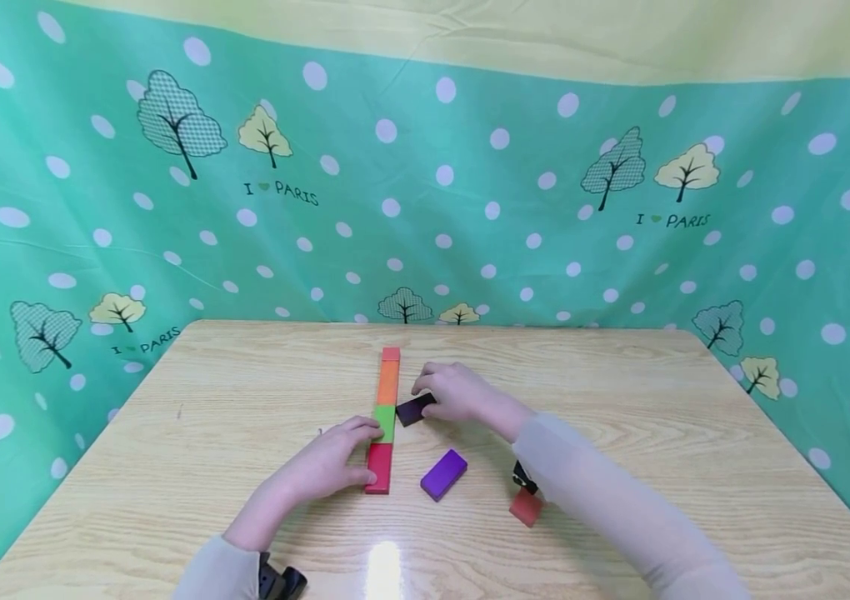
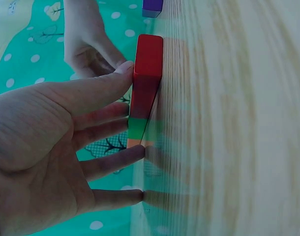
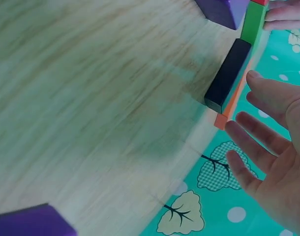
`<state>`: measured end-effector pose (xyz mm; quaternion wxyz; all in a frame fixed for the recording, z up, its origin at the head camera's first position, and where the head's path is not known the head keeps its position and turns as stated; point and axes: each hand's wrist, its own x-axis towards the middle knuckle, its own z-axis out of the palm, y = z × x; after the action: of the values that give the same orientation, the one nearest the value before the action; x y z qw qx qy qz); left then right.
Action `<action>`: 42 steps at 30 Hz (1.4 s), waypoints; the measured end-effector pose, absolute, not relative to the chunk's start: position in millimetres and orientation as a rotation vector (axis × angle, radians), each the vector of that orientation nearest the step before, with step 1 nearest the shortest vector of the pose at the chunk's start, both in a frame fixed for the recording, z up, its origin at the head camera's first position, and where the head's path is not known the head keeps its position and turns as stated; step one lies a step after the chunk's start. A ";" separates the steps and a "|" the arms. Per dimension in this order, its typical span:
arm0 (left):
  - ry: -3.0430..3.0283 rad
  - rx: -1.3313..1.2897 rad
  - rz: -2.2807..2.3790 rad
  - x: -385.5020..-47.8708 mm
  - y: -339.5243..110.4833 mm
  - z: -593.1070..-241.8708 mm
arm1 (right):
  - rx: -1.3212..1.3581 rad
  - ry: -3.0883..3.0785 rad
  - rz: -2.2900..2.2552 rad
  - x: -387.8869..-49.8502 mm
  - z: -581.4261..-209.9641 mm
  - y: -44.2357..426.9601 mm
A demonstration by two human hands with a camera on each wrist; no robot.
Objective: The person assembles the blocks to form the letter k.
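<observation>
Red block (image 1: 379,468), green block (image 1: 387,421), orange block (image 1: 388,382), black block (image 1: 413,410), purple block (image 1: 443,475), white-dotted teal curtain (image 1: 470,200)

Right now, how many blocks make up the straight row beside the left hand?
4: from near to far, the red block, the green block, the orange block, and the small coral block at the far end. None seems hidden.

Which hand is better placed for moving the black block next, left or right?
Probably the right hand: it is at the black block. The left hand is on the other side of the row of blocks, its thumb at the near-end red block, so it seems better for steadying.
</observation>
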<state>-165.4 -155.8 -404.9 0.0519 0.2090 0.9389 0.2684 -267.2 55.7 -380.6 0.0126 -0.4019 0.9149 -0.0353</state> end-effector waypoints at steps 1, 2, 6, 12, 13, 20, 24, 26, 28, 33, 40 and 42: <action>2.856 0.629 0.817 -165.3 -155.8 -405.1 | -1.259 2.850 -0.118 -266.4 -380.1 57.6; 2.856 0.624 0.818 -165.1 -155.9 -405.5 | -1.266 2.843 -0.133 -265.3 -379.3 59.4; 2.855 0.608 0.821 -163.7 -156.0 -405.1 | -1.317 2.806 -0.166 -260.3 -377.7 66.9; 2.857 0.607 0.828 -162.5 -155.8 -404.4 | -1.407 2.749 -0.148 -254.1 -380.5 76.2; 2.858 0.608 0.827 -162.5 -155.7 -404.6 | -1.410 2.743 -0.154 -253.2 -381.0 77.5; 2.861 0.623 0.827 -163.7 -155.6 -406.1 | -1.403 2.721 -0.212 -245.2 -378.6 85.7; 2.862 0.624 0.829 -164.0 -155.3 -406.7 | -1.435 2.666 -0.229 -237.9 -375.7 89.4; 2.863 0.628 0.831 -164.0 -155.4 -406.8 | -1.445 2.649 -0.229 -234.5 -376.1 91.2; 2.863 0.632 0.833 -164.1 -155.5 -406.8 | -1.452 2.636 -0.234 -231.5 -377.4 92.9; 2.854 0.625 0.843 -164.0 -155.0 -405.5 | -1.480 2.596 -0.272 -225.7 -381.7 96.9; 2.853 0.613 0.839 -163.8 -154.5 -404.3 | -1.538 2.530 -0.276 -219.0 -384.3 100.9; 2.855 0.610 0.837 -163.8 -154.4 -404.2 | -1.557 2.525 -0.268 -216.8 -384.4 100.8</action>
<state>-163.8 -154.4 -404.2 0.0525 0.2006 0.9388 0.2752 -216.8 100.8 -384.4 0.0814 -0.5211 0.8448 -0.0896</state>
